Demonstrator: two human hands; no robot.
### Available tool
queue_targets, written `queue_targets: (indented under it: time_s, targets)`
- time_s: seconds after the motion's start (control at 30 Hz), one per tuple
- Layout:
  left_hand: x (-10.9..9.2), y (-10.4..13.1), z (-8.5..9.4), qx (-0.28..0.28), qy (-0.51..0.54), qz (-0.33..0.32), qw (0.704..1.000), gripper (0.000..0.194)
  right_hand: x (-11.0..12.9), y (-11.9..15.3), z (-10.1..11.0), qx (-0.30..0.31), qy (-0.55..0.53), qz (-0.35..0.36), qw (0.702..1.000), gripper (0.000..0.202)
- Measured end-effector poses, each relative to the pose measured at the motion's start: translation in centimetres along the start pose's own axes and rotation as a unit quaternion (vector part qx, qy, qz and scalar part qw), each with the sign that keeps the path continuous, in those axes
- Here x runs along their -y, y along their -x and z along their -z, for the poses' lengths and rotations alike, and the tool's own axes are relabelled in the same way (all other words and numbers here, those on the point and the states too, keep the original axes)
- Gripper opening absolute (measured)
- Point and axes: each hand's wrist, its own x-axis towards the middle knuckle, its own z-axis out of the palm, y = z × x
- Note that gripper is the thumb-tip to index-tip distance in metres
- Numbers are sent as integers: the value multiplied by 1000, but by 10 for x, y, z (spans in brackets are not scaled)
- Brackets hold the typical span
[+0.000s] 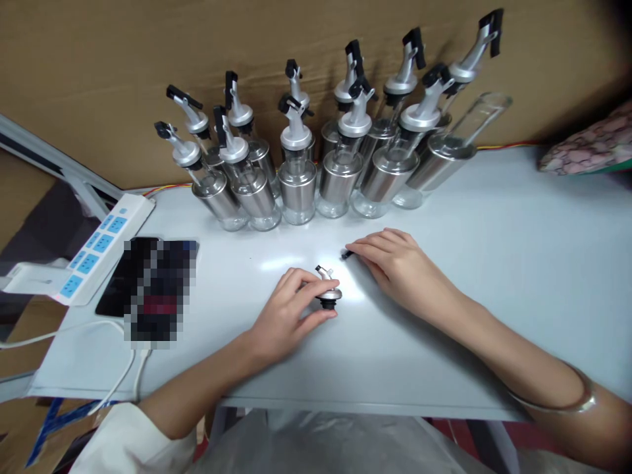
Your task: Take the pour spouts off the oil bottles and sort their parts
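My left hand is closed on a silver pour spout with a black ribbed stopper, thumb below and fingers above. The spout stands upright just over the table or on it; I cannot tell which. To its right, my right hand pinches a small black lever piece at the fingertips, apart from the spout. Behind both hands stand two rows of glass bottles with steel sleeves, most topped with silver spouts and black levers. At the right end, one bottle has a bare glass neck.
A white power strip lies at the left, with a charger plugged in. Beside it are two dark phones and white cables. Cardboard backs the light table. A patterned cloth bundle sits far right.
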Motion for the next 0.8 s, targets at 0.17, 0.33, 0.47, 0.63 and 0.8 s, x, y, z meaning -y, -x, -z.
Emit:
queue_targets:
  time_s: [0.17, 0.33, 0.47, 0.63, 0.8]
  targets:
    - [0, 0, 1, -3, -6, 0, 1000, 31, -2, 0, 2, -15, 46, -31, 998, 23]
    - [1, 1, 0, 26, -13, -7, 1000, 27, 1, 0, 4, -14, 29, -73, 997, 16]
    - [2, 2, -1, 48, -19, -4, 999, 26, 14, -1, 12, -34, -103, -129, 986, 10]
    - [2, 1, 0, 65, -14, -6, 998, 25, 31, 1, 21, -84, -183, -101, 974, 9]
    - [3, 2, 0, 65, -17, -15, 998, 27, 35, 2, 19, -83, -209, -56, 973, 11]
